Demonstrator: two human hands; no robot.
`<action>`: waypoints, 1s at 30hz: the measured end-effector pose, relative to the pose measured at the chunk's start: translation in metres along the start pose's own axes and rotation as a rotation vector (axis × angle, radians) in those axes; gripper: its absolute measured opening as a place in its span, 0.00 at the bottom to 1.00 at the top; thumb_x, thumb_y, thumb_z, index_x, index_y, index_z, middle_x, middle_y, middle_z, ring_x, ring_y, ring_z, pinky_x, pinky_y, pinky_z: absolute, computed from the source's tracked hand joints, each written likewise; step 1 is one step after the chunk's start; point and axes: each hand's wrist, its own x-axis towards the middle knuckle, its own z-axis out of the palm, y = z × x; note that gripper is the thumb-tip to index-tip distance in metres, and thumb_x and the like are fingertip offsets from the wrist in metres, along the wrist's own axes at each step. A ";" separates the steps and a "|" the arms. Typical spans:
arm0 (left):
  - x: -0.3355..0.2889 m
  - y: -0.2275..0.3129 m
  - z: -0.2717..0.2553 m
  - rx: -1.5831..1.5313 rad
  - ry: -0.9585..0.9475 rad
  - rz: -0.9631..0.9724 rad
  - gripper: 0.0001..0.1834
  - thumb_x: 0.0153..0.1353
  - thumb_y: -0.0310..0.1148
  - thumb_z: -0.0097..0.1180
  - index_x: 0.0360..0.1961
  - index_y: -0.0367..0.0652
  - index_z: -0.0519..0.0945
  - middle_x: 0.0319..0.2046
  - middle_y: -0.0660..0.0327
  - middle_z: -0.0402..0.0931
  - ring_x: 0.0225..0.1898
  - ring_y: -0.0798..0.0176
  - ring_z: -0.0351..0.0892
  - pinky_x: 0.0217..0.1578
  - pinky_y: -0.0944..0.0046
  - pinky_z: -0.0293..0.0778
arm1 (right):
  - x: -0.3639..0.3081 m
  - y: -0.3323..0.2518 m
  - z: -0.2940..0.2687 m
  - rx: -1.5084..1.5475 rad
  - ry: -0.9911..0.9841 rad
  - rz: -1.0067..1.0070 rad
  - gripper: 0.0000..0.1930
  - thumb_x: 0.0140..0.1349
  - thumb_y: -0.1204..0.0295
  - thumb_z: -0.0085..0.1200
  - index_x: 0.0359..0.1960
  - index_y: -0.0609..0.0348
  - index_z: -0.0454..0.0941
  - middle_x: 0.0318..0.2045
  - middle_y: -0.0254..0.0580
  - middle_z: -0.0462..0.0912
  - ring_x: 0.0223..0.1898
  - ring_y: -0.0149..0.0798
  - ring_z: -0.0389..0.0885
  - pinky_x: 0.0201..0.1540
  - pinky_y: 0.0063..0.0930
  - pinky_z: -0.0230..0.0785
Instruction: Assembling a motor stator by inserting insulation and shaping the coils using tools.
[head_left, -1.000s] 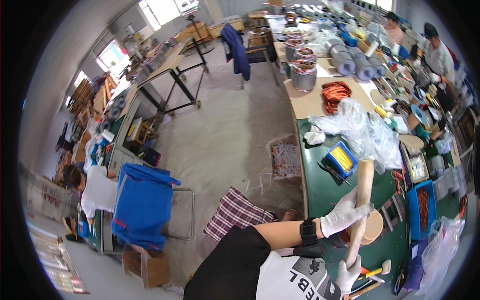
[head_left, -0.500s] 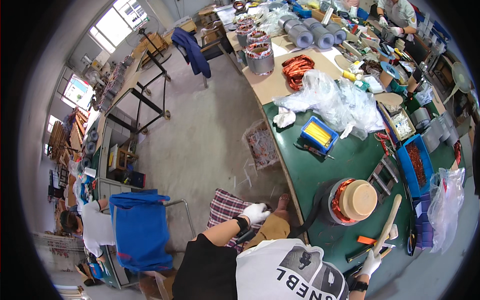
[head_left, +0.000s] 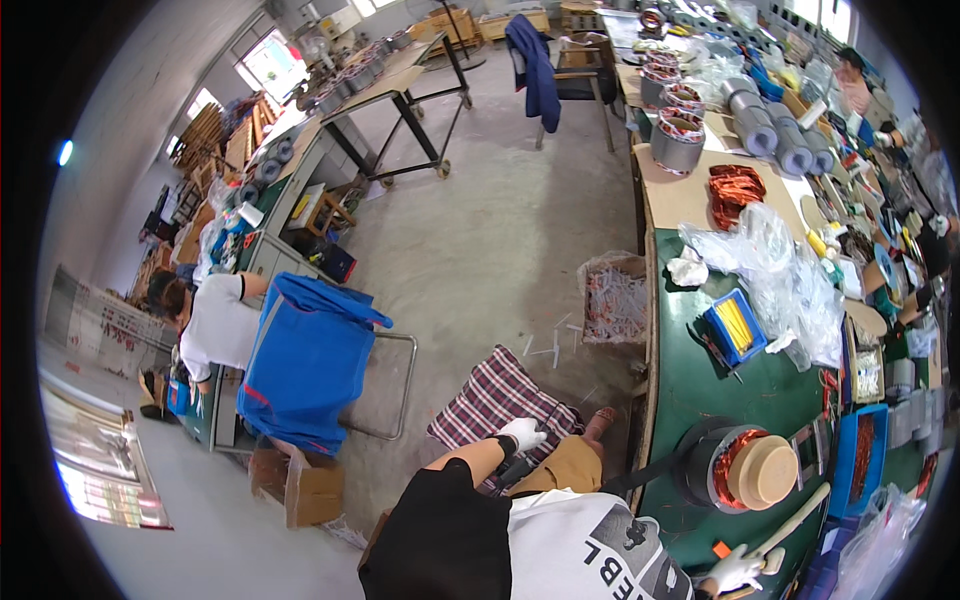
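My left hand [head_left: 523,433], in a white glove, is down by my leg over a red-and-white plaid cloth [head_left: 490,398]. Its fingers curl together; whatever they hold is hidden. At the bench's near right, my gloved right hand [head_left: 736,571] closes round the lower end of a pale wooden stick [head_left: 800,517]. Next to that hand lie an orange-handled tool [head_left: 721,549] and a small pale block [head_left: 773,560]. Just beyond stands a dark-sided motor stator with copper winding [head_left: 735,458], a round stepped wooden block [head_left: 764,472] covering its face.
The green bench [head_left: 690,400] carries a blue box of yellow strips [head_left: 735,325], plastic bags [head_left: 790,280] and a blue bin of copper-coloured pieces [head_left: 860,455]. A box of scraps [head_left: 613,300] stands on the floor. Left, a person [head_left: 222,320] sits on a chair draped in blue cloth [head_left: 310,360].
My view has swung left, so the bench sits further right in the picture. My left hand stays by the plaid cloth; my right hand keeps hold of the wooden stick, which now lies lower.
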 end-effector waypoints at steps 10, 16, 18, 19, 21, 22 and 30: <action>-0.045 -0.011 0.020 -0.001 -0.463 -0.096 0.26 0.50 0.50 0.57 0.43 0.40 0.81 0.36 0.54 0.81 0.41 0.57 0.80 0.42 0.60 0.74 | -0.104 -0.030 0.032 0.561 -0.666 -0.372 0.16 0.51 0.63 0.58 0.25 0.68 0.77 0.20 0.54 0.80 0.24 0.50 0.79 0.32 0.41 0.70; -0.040 -0.076 0.083 0.133 -0.367 0.052 0.37 0.51 0.36 0.54 0.63 0.36 0.60 0.40 0.44 0.78 0.43 0.49 0.79 0.41 0.55 0.74 | -0.099 -0.034 0.020 0.689 -0.763 -0.451 0.14 0.53 0.67 0.58 0.24 0.69 0.75 0.19 0.51 0.79 0.22 0.46 0.78 0.29 0.37 0.69; -0.052 -0.069 0.083 0.150 -0.360 0.004 0.38 0.52 0.33 0.51 0.65 0.37 0.54 0.39 0.44 0.78 0.41 0.48 0.80 0.39 0.55 0.74 | -0.100 -0.032 0.023 0.693 -0.817 -0.405 0.14 0.53 0.67 0.58 0.25 0.70 0.75 0.19 0.51 0.79 0.22 0.44 0.77 0.29 0.37 0.69; -0.060 -0.064 0.083 0.163 -0.350 -0.039 0.39 0.53 0.30 0.47 0.67 0.38 0.49 0.38 0.43 0.78 0.39 0.48 0.80 0.37 0.54 0.75 | -0.099 -0.029 0.024 0.696 -0.866 -0.362 0.14 0.54 0.68 0.57 0.26 0.70 0.74 0.20 0.51 0.79 0.22 0.43 0.77 0.29 0.36 0.68; -0.078 -0.049 0.069 0.184 -0.398 -0.079 0.42 0.53 0.30 0.48 0.68 0.38 0.45 0.39 0.42 0.78 0.39 0.47 0.80 0.38 0.54 0.74 | -0.100 -0.023 0.031 0.702 -0.855 -0.378 0.13 0.54 0.68 0.57 0.26 0.70 0.74 0.20 0.50 0.79 0.23 0.42 0.77 0.29 0.36 0.68; -0.086 -0.043 0.061 0.198 -0.431 -0.118 0.44 0.54 0.30 0.48 0.69 0.38 0.40 0.39 0.41 0.77 0.40 0.46 0.79 0.39 0.54 0.73 | -0.099 -0.022 0.033 0.716 -0.838 -0.408 0.13 0.54 0.68 0.57 0.27 0.70 0.74 0.20 0.50 0.79 0.23 0.41 0.77 0.30 0.35 0.68; -0.030 -0.030 0.080 -0.054 -0.143 0.099 0.35 0.58 0.31 0.43 0.67 0.43 0.50 0.37 0.36 0.76 0.39 0.40 0.78 0.40 0.48 0.72 | -0.092 -0.037 0.007 0.584 -0.837 -0.449 0.14 0.55 0.66 0.57 0.25 0.69 0.74 0.20 0.53 0.78 0.22 0.48 0.75 0.30 0.37 0.67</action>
